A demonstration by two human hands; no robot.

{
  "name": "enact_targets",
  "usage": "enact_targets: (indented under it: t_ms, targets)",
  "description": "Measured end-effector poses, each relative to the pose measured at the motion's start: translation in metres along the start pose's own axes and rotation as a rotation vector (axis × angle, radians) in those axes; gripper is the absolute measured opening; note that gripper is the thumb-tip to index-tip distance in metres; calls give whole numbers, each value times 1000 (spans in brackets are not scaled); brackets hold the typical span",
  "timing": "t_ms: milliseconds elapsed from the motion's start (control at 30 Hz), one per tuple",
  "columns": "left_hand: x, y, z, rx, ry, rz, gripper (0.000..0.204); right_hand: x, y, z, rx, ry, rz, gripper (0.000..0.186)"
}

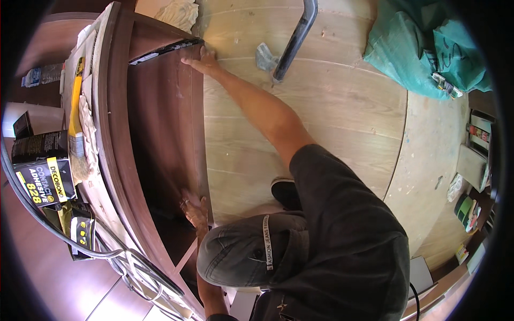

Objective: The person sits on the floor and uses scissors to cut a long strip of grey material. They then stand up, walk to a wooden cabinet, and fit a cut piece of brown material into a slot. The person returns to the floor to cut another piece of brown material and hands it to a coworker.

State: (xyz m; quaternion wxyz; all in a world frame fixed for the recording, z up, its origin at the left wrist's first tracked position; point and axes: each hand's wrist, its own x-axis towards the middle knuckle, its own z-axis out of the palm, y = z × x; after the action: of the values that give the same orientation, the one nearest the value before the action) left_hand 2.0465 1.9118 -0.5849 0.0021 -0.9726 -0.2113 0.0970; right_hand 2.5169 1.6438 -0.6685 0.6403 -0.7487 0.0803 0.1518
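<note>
Neither of my hands is in view. Below me a co-worker in a grey cap [233, 251] and dark shirt [348, 235] bends over a brown wooden cabinet [160, 117]. Their right hand [201, 61] rests on the cabinet's upper inner edge, beside a long black metal strip [163, 51]. Their left hand [194, 209], slightly blurred, touches the same panel lower down, near a dark recess. A dark shoe [282, 192] shows under their arm.
Cans [45, 182], a yellow-handled brush [76, 107], a bottle [43, 75] and cables [112, 251] lie along the left. A black tube [297, 37] rests on the pale wood surface [332, 117]. A teal bag [407, 53] is upper right; small items line the right edge.
</note>
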Motion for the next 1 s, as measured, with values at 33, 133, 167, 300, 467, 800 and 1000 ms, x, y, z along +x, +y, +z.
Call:
enact_targets:
  t_ms: [33, 133, 167, 300, 467, 800, 1000]
  targets:
    - [-2, 0, -1, -9, -11, -14, 96, 3, 2, -1, -10, -30, 3, 139]
    - [-1, 3, 0, -29, -14, -19, 98, 8, 4, -7, -79, -87, 4, 142]
    - [0, 5, 0, -27, 5, 3, 98, 9, 3, -8, -123, -88, 1, 142]
    - [-2, -5, 2, -56, 34, 43, 98, -2, 2, -3, -103, -32, -25, 143]
    - [-2, -5, 7, -28, 37, 40, 96, -3, -7, -14, -170, -91, 7, 143]
    - [-5, -17, 15, 45, 187, 217, 80, -39, 25, 24, 79, 6, -303, 66]
    - [-12, -3, 8, -95, 42, -31, 85, -224, 116, 91, 102, -154, -301, 55]
